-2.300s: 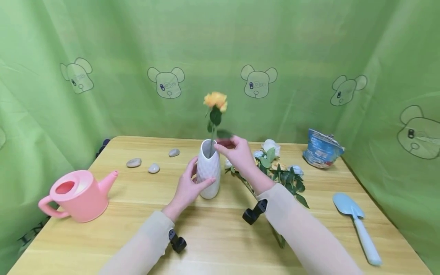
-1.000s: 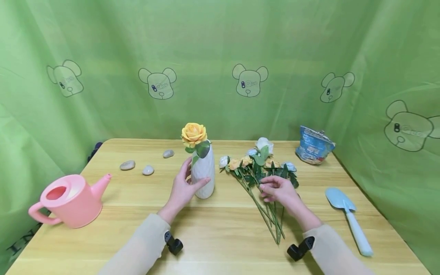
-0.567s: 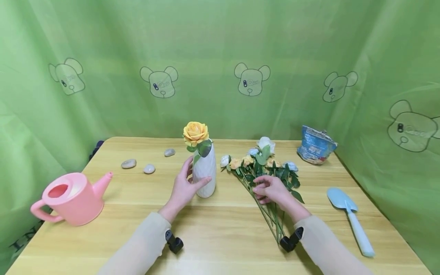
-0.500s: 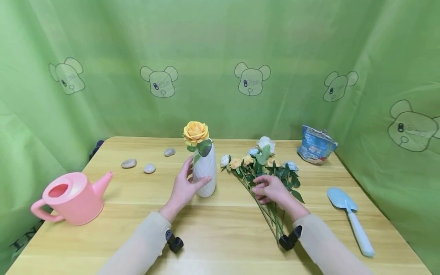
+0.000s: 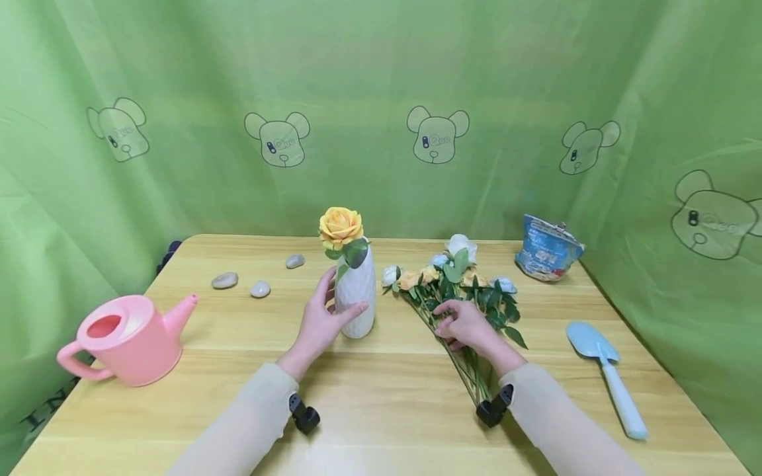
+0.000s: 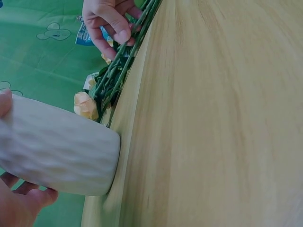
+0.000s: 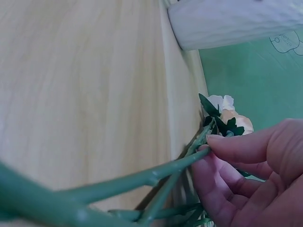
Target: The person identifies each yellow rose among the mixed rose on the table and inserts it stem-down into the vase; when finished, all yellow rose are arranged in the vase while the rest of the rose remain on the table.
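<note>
My left hand (image 5: 319, 322) grips the white textured vase (image 5: 357, 301) from its left side, thumb across the front. The vase stands upright on the table, and a yellow rose (image 5: 340, 227) leans out of its mouth to the left. To the right lies a bunch of artificial flowers with white, pale-blue and peach heads (image 5: 409, 280). Over their stems is my right hand (image 5: 467, 325); in the right wrist view, its thumb and index finger pinch one green stem (image 7: 175, 165). Part of the bunch is hidden behind this hand.
A pink watering can (image 5: 133, 340) stands at the left, with several grey stones (image 5: 225, 281) behind it. At the right, a crumpled blue bag (image 5: 548, 250) stands near the back edge and a light-blue trowel (image 5: 610, 377) lies in front of it. Green curtain surrounds the wooden table (image 5: 369, 423).
My right hand has let go of the yellow rose, now lower in the vase, moved right to the bunch and shifted slightly left along the stems. The left hand stays on the vase.
</note>
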A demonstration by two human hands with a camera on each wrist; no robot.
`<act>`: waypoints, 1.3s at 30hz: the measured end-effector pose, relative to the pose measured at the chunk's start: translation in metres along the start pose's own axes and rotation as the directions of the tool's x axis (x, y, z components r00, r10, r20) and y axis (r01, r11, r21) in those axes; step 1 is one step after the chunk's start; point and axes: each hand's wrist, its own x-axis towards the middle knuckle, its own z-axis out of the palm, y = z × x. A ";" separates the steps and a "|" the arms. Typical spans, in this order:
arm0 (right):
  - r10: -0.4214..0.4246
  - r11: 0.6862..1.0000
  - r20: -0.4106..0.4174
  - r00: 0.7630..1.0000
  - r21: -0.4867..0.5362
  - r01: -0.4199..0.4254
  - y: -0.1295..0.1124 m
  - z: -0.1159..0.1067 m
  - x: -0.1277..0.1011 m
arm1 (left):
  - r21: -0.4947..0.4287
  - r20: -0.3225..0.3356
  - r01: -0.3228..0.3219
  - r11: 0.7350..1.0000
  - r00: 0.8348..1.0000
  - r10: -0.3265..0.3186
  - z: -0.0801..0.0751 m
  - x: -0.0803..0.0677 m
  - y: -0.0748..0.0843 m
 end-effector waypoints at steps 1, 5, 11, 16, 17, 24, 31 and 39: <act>-0.002 1.000 -0.001 1.000 0.000 0.002 -0.001 0.000 0.000 | -0.001 0.000 -0.002 1.000 1.000 0.002 0.000 0.000 0.000; -0.015 1.000 -0.007 1.000 0.021 0.015 -0.003 -0.003 -0.002 | -0.001 0.002 -0.011 1.000 1.000 0.011 0.000 0.000 0.001; -0.047 0.995 -0.029 0.998 0.083 0.049 -0.010 -0.008 -0.006 | 0.000 -0.002 -0.012 1.000 1.000 0.012 0.000 0.000 0.000; -0.076 0.989 -0.058 0.995 0.125 0.082 -0.017 -0.012 -0.007 | -0.007 0.000 -0.018 1.000 1.000 0.018 0.000 0.000 -0.001; -0.083 0.987 -0.062 0.995 0.131 0.090 -0.018 -0.013 -0.007 | -0.007 0.001 -0.021 1.000 1.000 0.021 0.000 0.000 -0.001; -0.097 0.975 -0.119 0.988 0.189 0.118 -0.029 -0.013 -0.005 | -0.015 0.004 -0.032 0.999 0.999 0.032 0.001 -0.002 -0.001; -0.144 0.942 -0.181 0.973 0.275 0.191 -0.054 -0.016 -0.004 | -0.017 0.005 -0.030 0.999 1.000 0.030 0.003 -0.002 -0.001; -0.255 0.870 -0.269 0.929 0.355 0.341 -0.107 -0.021 -0.008 | -0.019 -0.001 -0.023 1.000 1.000 0.023 0.003 -0.003 -0.002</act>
